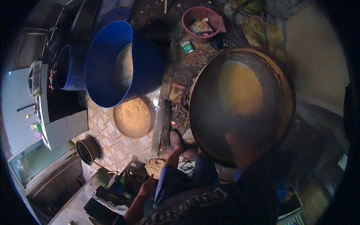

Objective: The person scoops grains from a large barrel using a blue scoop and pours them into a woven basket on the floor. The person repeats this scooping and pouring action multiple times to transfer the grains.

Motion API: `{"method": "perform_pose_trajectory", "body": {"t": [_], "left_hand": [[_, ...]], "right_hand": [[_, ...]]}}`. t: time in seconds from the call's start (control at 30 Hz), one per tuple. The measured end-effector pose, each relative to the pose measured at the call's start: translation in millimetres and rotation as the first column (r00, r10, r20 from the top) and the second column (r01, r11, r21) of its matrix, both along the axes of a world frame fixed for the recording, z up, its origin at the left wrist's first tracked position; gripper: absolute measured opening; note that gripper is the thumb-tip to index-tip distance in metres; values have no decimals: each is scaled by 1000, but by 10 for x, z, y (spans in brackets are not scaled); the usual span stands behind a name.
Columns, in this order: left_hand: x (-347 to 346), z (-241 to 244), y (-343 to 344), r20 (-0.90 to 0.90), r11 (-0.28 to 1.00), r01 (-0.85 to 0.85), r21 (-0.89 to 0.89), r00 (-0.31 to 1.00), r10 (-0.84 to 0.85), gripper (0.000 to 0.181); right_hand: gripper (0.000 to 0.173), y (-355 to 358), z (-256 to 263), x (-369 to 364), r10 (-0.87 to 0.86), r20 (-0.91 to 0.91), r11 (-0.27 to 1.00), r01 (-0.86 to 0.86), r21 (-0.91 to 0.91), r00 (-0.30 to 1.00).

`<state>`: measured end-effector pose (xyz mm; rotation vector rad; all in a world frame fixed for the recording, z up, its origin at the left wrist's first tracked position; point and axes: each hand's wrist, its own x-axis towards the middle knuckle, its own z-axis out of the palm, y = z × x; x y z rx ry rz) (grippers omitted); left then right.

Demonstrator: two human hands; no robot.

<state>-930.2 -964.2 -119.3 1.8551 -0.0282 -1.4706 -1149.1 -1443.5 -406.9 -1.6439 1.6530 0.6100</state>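
A large round dark pan [205,112] stands before me on the right, with a bed of yellowish grains [243,88] at its far side. My right hand [232,140] is over the near part of this pan, dim and blurred; its fingers do not show clearly. On the left, my left hand [147,185] reaches beside my knee, its fingers at the edge of a pale heap of grain-like material [156,167]. Whatever holds that heap is mostly hidden, and whether the fingers grip or only touch it is unclear.
A tall blue barrel [98,70] holds pale grain, with a smaller blue barrel [63,67] beside it. A round basin of grain [133,118] sits on patterned tiles near a dark pot [84,152]. Beyond lie a reddish tub [194,17], a green packet [187,47] and a brick [177,91].
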Motion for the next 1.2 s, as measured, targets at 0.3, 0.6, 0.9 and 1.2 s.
{"method": "perform_pose_trajectory", "body": {"t": [0.3, 0.6, 0.9, 1.2], "left_hand": [[25, 107, 62, 56, 943, 179, 281, 978, -202, 46], [49, 187, 375, 110, 962, 185, 199, 972, -209, 49], [-101, -70, 803, -18, 969, -190, 157, 981, 195, 51], [232, -159, 638, 457, 660, 676, 329, 497, -738, 51]], "right_hand": [[15, 305, 131, 1373, -30, 134, 991, 12, 135, 991], [11, -209, 489, 1958, -443, 206, 854, 340, 393, 873], [12, -305, 1662, 1675, -912, 344, 399, 287, 871, 223], [13, -12, 2936, 1266, -896, 442, 435, 274, 858, 37]]}}
